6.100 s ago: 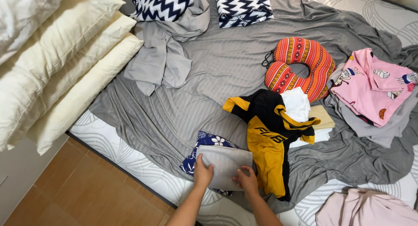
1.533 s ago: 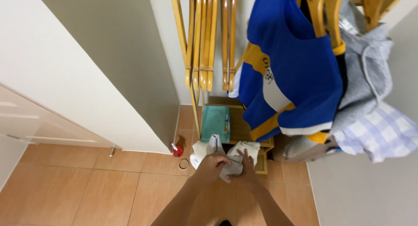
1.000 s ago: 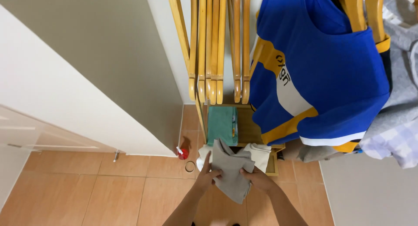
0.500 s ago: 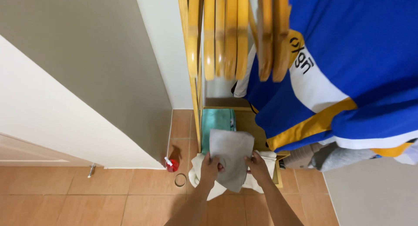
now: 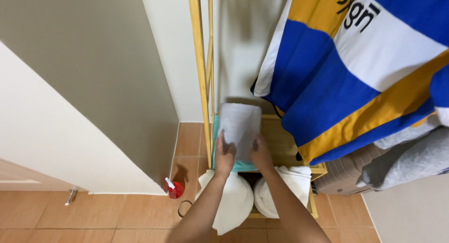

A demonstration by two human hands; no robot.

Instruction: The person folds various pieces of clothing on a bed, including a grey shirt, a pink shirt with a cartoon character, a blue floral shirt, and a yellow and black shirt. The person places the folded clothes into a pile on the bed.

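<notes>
Left hand (image 5: 224, 155) and right hand (image 5: 262, 154) closed on folded grey cloth (image 5: 240, 130), one per side; above wooden shelf (image 5: 280, 142), teal cloth (image 5: 216, 145) beneath

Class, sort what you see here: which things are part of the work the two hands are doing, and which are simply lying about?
In hand:
left hand
right hand
folded grey cloth
wooden shelf
teal folded cloth

Lying about:
blue, white and yellow shirt
white rolled towels
red spray bottle
grey garment
</notes>
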